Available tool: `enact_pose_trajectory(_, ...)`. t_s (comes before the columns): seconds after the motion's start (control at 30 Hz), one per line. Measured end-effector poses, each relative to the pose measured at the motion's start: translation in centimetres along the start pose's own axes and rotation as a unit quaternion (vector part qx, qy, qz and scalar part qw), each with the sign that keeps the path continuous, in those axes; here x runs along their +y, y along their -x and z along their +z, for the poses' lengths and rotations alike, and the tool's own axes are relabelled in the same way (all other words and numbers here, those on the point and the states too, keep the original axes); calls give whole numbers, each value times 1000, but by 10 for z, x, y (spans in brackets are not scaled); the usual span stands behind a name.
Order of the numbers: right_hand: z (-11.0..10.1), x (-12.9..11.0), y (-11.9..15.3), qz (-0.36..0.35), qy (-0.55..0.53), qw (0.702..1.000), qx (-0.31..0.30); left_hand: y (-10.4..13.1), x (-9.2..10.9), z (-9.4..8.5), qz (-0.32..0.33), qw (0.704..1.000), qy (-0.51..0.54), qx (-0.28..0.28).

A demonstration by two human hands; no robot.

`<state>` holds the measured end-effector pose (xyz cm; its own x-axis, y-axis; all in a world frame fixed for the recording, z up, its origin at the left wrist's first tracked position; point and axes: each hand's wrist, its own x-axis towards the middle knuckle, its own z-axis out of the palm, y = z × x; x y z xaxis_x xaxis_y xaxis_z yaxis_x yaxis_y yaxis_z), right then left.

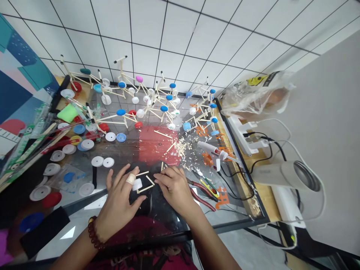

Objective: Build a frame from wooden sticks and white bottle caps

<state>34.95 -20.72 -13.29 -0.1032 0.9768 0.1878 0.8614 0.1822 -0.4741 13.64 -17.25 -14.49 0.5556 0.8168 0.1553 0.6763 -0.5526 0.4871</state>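
Note:
My left hand, a bandage on one finger, lies with its fingers spread beside a small white block-like piece. Thin wooden sticks form a partial frame by that piece, on a dark surface. Just right of the sticks, my right hand has thumb and fingers pinched together; whatever is between the fingertips is too small to make out. A short stick shows at the far side of the right hand's fingers.
Stick-and-bottle-cap models stand along the back. Loose caps lie left. Wood scraps litter a red patch. A glue gun and red-handled pliers lie right, near a power strip and cables.

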Motion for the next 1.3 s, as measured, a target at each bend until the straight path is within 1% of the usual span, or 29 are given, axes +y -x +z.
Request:
enact_pose_trajectory(0.1,-3,-2,2,3,-27,1000,11,0,-1,0,-2,1000,0,1)
enact_pose_trajectory(0.2,-2,-6,-1,11,-47,999,-1,0,-1,1,1,1000,-3,0)
enact_pose_trajectory(0.27,1,-10,-6,31,-28,999,-16,1,-1,2,2,1000,-5,0)
enact_pose_trajectory(0.43,2,-20,-25,104,72,989,-77,1,-1,2,1,1000,-5,-1)
enact_pose_trajectory(0.53,-4,-25,-31,132,73,982,-113,0,0,2,1,1000,-6,-4)
enact_pose_trajectory(0.6,-10,-25,-31,141,64,981,-120,1,0,1,-1,1000,-8,-5)
enact_pose_trajectory(0.67,-15,-21,-27,126,52,984,-113,1,0,0,-6,1000,-8,-7)
enact_pose_trajectory(0.8,-20,-7,-17,31,29,993,-106,1,1,-1,-10,1000,-11,-1)
enact_pose_trajectory(0.87,-18,-1,-15,5,23,995,-100,0,1,-1,-9,1000,-12,5)
enact_pose_trajectory(1.07,-11,3,-15,-7,6,996,-93,-1,2,0,-8,1000,-5,7)
enact_pose_trajectory(1.3,-8,2,-16,7,-10,997,-75,0,2,0,-9,1000,-11,4)
